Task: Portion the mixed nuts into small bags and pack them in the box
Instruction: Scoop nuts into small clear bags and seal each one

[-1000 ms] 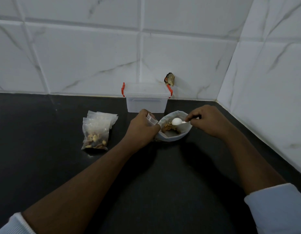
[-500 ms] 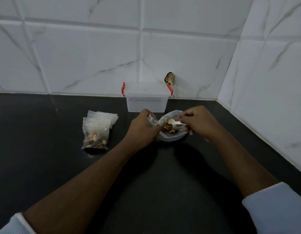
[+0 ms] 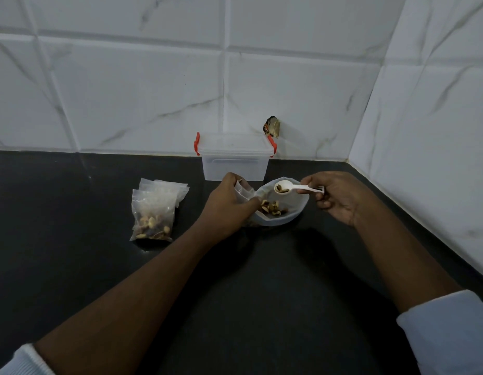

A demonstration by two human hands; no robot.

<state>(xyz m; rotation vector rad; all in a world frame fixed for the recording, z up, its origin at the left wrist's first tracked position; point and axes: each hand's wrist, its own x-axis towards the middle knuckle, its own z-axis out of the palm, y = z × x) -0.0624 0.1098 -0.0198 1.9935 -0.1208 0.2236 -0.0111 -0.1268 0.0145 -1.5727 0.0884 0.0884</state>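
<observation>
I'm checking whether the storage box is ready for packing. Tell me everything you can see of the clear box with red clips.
The box is a small rectangular tub of translucent, frosted-looking plastic, with a matching lid on top. A red clip sits at each end of the lid, and a recessed grip shows in the front wall. It stands upright on the black counter, at the back by the tiled wall. It looks empty, though the plastic is cloudy. Nothing else touches it.
</observation>
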